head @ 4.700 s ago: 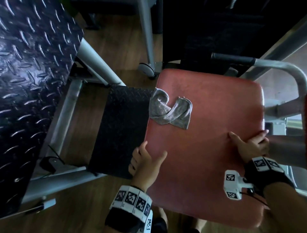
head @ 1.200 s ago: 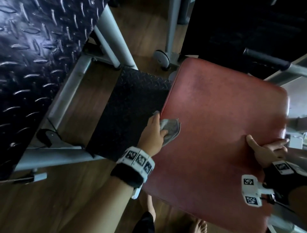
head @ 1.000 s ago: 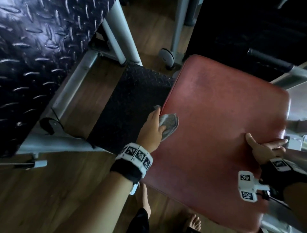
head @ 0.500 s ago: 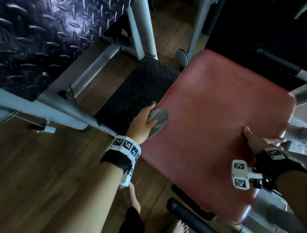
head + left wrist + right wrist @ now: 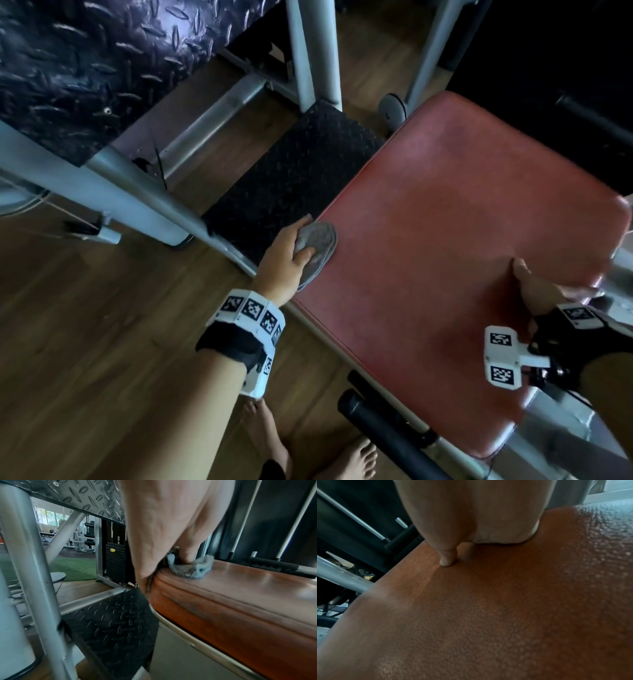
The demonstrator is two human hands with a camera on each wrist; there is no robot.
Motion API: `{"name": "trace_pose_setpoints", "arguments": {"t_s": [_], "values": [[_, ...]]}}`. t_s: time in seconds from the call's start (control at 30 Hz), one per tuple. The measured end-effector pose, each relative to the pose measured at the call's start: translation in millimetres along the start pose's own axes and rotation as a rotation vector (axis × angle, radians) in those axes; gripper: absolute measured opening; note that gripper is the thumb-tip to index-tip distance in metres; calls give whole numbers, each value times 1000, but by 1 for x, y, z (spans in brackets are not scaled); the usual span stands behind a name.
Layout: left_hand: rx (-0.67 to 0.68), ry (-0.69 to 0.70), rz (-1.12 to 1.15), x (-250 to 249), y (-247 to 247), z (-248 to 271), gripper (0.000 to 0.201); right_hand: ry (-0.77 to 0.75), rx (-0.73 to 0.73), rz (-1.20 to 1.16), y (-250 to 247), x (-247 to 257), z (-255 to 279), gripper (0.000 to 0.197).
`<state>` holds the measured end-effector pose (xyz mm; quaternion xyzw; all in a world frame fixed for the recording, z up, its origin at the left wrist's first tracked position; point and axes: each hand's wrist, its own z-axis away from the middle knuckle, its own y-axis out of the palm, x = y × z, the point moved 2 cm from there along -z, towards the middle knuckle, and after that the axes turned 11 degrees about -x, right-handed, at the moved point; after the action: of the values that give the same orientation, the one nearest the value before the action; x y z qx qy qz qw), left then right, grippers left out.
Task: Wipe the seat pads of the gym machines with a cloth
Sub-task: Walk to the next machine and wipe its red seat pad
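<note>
A red padded seat (image 5: 462,246) fills the right half of the head view. My left hand (image 5: 286,258) grips a bunched grey cloth (image 5: 317,240) at the seat's left edge. The left wrist view shows the cloth (image 5: 190,568) pressed onto the seat pad (image 5: 248,601) under my thumb. My right hand (image 5: 537,291) holds the seat's right edge, thumb on top and fingers curled over the side. In the right wrist view the thumb (image 5: 447,559) rests on the pad (image 5: 488,615).
A black checker-plate step (image 5: 294,181) lies left of the seat. A large diamond-plate footplate (image 5: 85,68) and grey frame tubes (image 5: 144,195) stand at upper left. A black roller (image 5: 376,425) juts below the seat. Bare feet (image 5: 349,459) stand on the wood floor.
My left hand picked the cloth up from the seat and has slid it nearer along the left edge. The right hand stays gripping the right edge. The head view has swung left.
</note>
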<state>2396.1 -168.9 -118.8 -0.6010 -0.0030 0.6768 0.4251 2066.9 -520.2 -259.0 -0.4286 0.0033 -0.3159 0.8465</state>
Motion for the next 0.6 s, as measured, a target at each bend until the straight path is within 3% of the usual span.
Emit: {"name": "trace_pose_setpoints", "arguments": {"t_s": [0.1,0.17,0.33,0.43,0.53,0.6], "values": [[-133,-53,5,10,3,29,64,5,-40,26,3,-4,-19,149],[-200,-129,13,17,6,45,67,0,-50,80,-1,-2,-5,144],[-327,-489,301,39,37,69,70,30,-33,118,-4,-7,-7,144],[-357,-629,375,41,54,81,60,35,-28,71,-6,-10,-28,150],[-391,-671,392,34,66,94,57,-2,-31,105,-13,1,21,155],[-410,-677,393,28,65,96,54,-4,-5,112,-16,8,55,142]]}}
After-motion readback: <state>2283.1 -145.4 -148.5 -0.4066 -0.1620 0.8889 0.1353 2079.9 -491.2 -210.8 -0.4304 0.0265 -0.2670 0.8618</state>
